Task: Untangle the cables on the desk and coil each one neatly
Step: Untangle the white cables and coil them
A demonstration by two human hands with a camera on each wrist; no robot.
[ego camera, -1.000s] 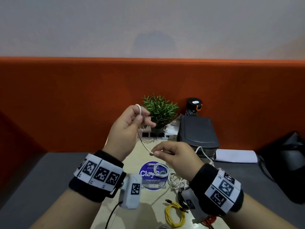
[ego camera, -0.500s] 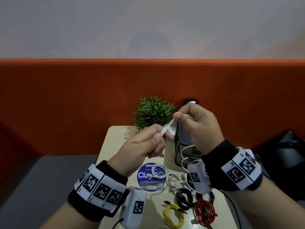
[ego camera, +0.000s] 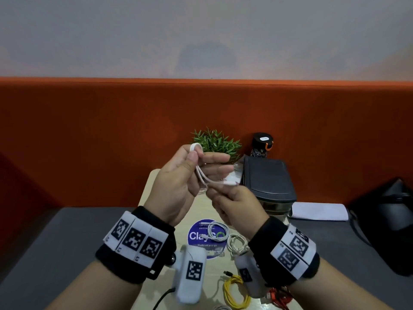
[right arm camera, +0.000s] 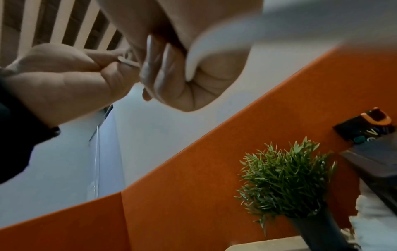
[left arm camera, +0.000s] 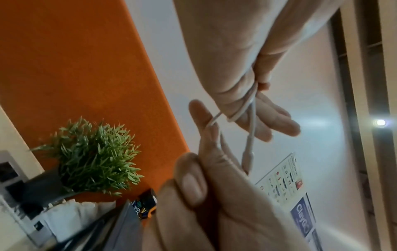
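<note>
A thin white cable (ego camera: 202,173) is folded into a few loops in front of me, above the desk. My left hand (ego camera: 201,162) holds those loops between thumb and fingers, and one bend sticks out over the top of the hand. Just below it, my right hand (ego camera: 214,191) pinches the loose end of the same cable near its white plug (ego camera: 231,182). In the left wrist view the cable (left arm camera: 250,108) crosses the left fingers (left arm camera: 279,122) and the plug (left arm camera: 247,158) hangs beside the right hand (left arm camera: 214,135). The right wrist view shows the blurred strands (right arm camera: 150,68).
On the beige desk (ego camera: 154,186) lie a coiled white cable (ego camera: 218,231) on a blue sticker, another white cable (ego camera: 237,242), a yellow one (ego camera: 235,294) and a red one (ego camera: 277,296). Behind stand a plant (ego camera: 215,143), a black box (ego camera: 268,180) and a bottle (ego camera: 262,144).
My right hand has come down from the upper right to just under my left hand, bringing the cable end with it. My left hand has risen and now holds folded loops.
</note>
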